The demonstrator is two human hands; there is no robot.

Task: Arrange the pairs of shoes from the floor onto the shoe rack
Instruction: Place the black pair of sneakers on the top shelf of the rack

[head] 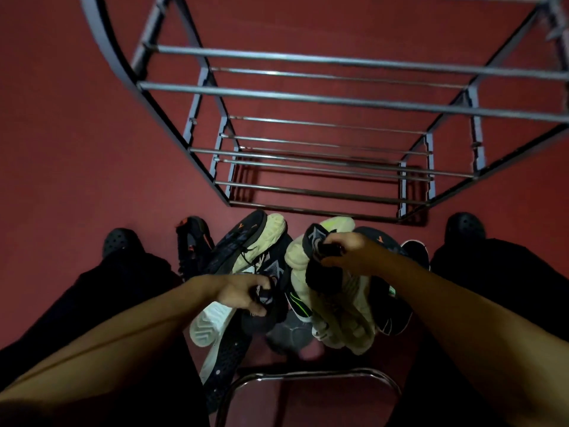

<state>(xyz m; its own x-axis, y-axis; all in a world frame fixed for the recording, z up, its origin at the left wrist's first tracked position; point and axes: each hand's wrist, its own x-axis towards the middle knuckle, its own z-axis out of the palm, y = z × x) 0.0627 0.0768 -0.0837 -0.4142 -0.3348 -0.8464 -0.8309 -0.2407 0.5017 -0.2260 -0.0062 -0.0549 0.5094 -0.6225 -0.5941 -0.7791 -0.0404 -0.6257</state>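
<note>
A heap of sneakers lies on the red floor between my feet. My left hand (243,292) grips the heel of a dark sneaker with a pale sole (261,260). My right hand (348,249) grips the collar of a matching dark sneaker (320,272) and holds it above the heap. Beneath them lie a white-soled shoe (209,325), a cream-soled shoe (341,322) and a black shoe with orange marks (192,241). The grey metal shoe rack (308,100) stands just beyond the heap, with no shoes on its rails.
My two feet in black clogs (121,241) (465,226) flank the heap. A chrome chair or stool frame (308,374) curves across the floor close to me. Red floor (77,134) spreads left of the rack.
</note>
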